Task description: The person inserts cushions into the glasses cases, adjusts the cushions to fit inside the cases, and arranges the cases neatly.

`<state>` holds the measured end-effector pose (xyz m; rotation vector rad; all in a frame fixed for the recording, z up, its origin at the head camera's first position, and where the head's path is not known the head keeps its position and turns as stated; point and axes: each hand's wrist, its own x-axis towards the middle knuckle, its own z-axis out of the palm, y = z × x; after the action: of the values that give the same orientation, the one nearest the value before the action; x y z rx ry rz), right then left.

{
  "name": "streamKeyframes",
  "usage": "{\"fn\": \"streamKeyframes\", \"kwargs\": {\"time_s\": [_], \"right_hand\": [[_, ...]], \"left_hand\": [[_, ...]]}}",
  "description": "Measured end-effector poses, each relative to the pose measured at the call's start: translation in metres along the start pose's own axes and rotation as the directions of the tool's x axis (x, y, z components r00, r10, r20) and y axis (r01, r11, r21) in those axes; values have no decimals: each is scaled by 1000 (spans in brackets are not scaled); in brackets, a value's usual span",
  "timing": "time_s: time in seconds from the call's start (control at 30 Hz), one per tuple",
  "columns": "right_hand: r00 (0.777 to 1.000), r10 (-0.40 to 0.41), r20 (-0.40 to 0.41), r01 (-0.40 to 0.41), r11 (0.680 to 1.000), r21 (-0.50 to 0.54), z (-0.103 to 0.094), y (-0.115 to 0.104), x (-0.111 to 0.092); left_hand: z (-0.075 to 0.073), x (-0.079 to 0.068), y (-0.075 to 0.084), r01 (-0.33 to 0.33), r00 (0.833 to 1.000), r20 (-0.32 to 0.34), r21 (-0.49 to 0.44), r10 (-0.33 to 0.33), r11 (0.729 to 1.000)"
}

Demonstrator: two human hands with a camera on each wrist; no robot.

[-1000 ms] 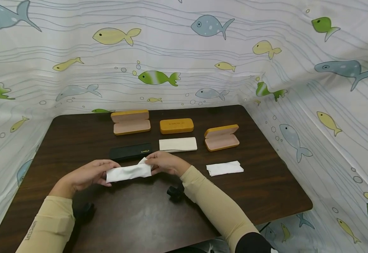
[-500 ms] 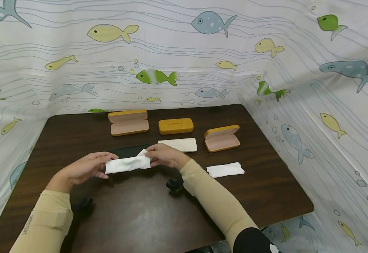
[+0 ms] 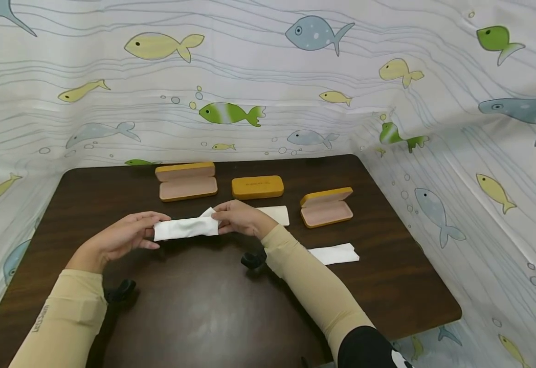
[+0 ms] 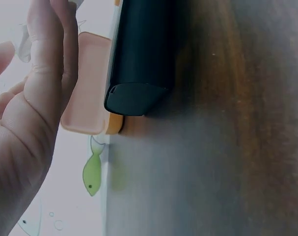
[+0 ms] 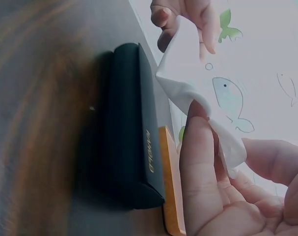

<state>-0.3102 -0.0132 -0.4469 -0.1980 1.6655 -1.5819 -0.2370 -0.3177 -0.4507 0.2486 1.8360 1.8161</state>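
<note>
A folded white cloth [image 3: 186, 228] is held stretched between both hands, above the table. My left hand [image 3: 123, 235] pinches its left end, and my right hand [image 3: 240, 220] grips the right end, where a corner sticks up. In the right wrist view the cloth [image 5: 180, 69] sags and twists between the fingers. Below it, a dark case [image 5: 121, 123] with gold lettering lies on the table. The left wrist view shows the end of that dark case [image 4: 139, 54] near the left hand. From the head camera, the cloth and hands hide it.
Along the back stand an open yellow glasses case [image 3: 187, 190], a closed yellow case [image 3: 257, 187] and another open yellow case [image 3: 327, 213]. A flat cream item [image 3: 277, 214] is partly behind the right hand. Another white cloth [image 3: 337, 253] lies by the right forearm.
Both hands have carried the white cloth forward, toward the back of the table. It now covers the dark case from the head view. The head view has shifted slightly.
</note>
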Motion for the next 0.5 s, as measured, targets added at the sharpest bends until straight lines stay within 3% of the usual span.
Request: {"fn": "streamKeyframes", "kwargs": {"time_s": [0.5], "right_hand": [[1000, 30, -7, -29, 997, 71, -14, -22, 31]], "left_hand": [[-25, 22, 1, -20, 998, -64, -67, 15, 998]]}}
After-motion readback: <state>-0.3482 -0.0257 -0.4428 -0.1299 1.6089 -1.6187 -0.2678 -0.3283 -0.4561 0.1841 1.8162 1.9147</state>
